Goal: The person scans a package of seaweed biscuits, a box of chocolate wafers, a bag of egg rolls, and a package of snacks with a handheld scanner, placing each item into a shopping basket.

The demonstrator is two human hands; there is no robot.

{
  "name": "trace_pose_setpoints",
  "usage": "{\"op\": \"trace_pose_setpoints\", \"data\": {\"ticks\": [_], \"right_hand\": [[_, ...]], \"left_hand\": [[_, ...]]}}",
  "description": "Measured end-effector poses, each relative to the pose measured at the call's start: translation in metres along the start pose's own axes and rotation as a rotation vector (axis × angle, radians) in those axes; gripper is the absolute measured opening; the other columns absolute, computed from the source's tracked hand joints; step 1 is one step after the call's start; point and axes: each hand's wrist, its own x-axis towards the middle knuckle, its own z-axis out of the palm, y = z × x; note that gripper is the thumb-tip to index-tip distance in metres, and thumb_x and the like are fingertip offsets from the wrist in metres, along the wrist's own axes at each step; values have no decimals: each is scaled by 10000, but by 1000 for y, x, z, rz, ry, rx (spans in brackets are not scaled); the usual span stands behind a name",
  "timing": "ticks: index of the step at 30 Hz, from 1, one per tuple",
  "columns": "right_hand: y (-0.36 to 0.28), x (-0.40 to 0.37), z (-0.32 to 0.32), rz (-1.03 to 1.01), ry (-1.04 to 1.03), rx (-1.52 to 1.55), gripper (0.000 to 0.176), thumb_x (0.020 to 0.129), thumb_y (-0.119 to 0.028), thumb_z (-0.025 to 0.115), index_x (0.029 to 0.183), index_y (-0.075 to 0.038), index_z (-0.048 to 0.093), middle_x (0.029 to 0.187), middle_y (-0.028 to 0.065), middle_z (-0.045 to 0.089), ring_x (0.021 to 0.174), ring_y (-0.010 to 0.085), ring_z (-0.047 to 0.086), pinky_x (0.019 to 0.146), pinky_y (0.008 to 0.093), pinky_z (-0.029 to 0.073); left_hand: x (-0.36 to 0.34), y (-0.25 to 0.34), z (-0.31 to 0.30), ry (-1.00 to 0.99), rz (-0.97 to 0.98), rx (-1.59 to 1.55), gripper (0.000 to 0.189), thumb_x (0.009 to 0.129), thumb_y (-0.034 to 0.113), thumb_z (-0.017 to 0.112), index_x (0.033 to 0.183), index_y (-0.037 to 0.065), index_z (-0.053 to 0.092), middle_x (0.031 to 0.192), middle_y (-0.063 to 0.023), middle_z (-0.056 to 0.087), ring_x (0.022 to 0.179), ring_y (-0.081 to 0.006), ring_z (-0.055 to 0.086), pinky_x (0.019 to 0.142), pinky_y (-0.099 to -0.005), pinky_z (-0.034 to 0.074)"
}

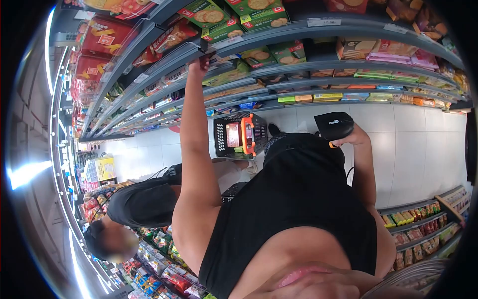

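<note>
My left hand [199, 62] is stretched up to the front rail of a snack shelf [279, 37], touching it beside green biscuit boxes [226, 30]. Its fingers are curled against the rail, and I cannot tell whether they grip anything. My right hand [354, 137] is held low by my hip, closed around a black handheld barcode scanner [333, 124] with an orange trigger. My torso in a black sleeveless top fills the middle of the view.
A black shopping basket [239, 134] with orange handles stands on the white tiled floor by my feet. Another person in a black shirt [144, 199] crouches at my left. Packed shelves line the aisle, with a lower rack [423, 219] at right.
</note>
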Motion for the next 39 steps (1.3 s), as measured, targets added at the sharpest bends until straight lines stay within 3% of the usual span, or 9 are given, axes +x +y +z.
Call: {"op": "trace_pose_setpoints", "data": {"ticks": [6,12,16,22,24,26,33,35,39], "right_hand": [[1,-1,2,7,-48,8,718,594,72,868,1258,33,600,936,90,710,734,130,669,612,276,538],[8,-3,-7,4,-42,-112,827,537,-9,938,1294,8,605,1094,99,716,1023,191,668,916,354,522],[9,-2,-11,-112,-138,-154,728,612,21,903,1271,33,593,1090,184,739,1026,279,722,875,397,586],[0,4,0,-57,-137,-121,745,580,1,915,1261,25,613,1109,154,734,1048,260,701,911,386,555],[-3,6,7,29,-77,-107,779,518,-61,947,1240,3,660,1134,95,725,1069,187,655,965,351,494],[1,10,6,-14,-102,-143,768,525,-60,941,1238,4,662,1126,94,727,1058,183,656,958,346,496],[1,11,10,-53,-126,-158,731,547,-49,926,1227,7,665,1106,89,733,1040,180,660,943,339,501],[-1,12,11,-103,-154,-165,697,573,-18,919,1216,25,653,1078,140,747,1020,231,707,933,370,545],[-5,14,12,-129,-176,-166,681,589,6,909,1217,31,647,1061,164,754,1001,252,731,921,385,568]], "left_hand": [[7,1,3,-5,-23,22,437,1014,496,518,913,122,721,667,29,640,523,-103,557,444,-209,412],[3,-3,-1,-24,-2,-35,501,1028,535,487,936,107,730,720,6,694,606,-123,622,512,-243,501],[1,-2,-2,-38,12,-46,525,1033,545,472,942,101,738,785,-17,740,641,-132,647,551,-254,536],[43,2,-16,-113,-93,-23,525,1034,548,468,1009,107,752,868,-46,778,733,-165,727,600,-292,577],[47,1,-3,16,-83,-66,523,1037,545,463,1015,109,752,896,-54,784,786,-178,746,612,-309,584],[43,1,9,108,-83,-102,516,1045,532,455,1023,100,737,929,-66,786,840,-208,757,643,-344,597],[9,2,24,147,35,-240,508,1015,562,494,1000,91,684,878,-96,760,838,-239,745,760,-400,613],[-4,-7,23,126,136,-253,499,1011,558,501,987,91,676,858,-101,750,837,-240,740,778,-411,614],[-20,-18,15,141,215,-267,491,1018,525,501,1027,52,632,892,-126,736,848,-250,731,748,-392,615]]}}
